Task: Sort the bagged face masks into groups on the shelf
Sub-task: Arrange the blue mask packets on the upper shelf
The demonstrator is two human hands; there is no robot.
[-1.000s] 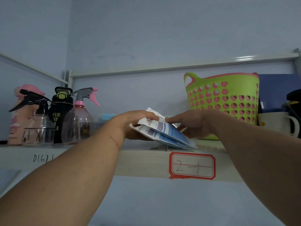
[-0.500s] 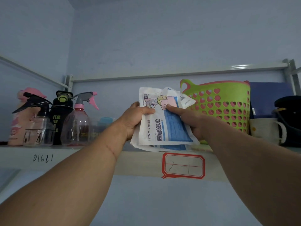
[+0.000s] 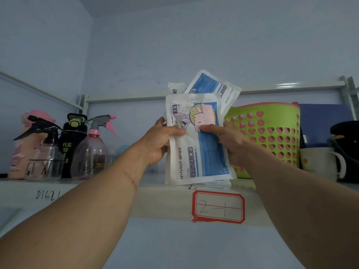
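Head view: both hands hold a stack of bagged face masks (image 3: 196,144) upright above the shelf (image 3: 159,202) — left hand (image 3: 158,141) and right hand (image 3: 231,142) fingers pinching its side edges, beside a green basket (image 3: 272,136).

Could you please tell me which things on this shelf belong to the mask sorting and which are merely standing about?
Job: bagged face masks, left hand, right hand, shelf.

Standing about: spray bottles, green basket, mug, label.
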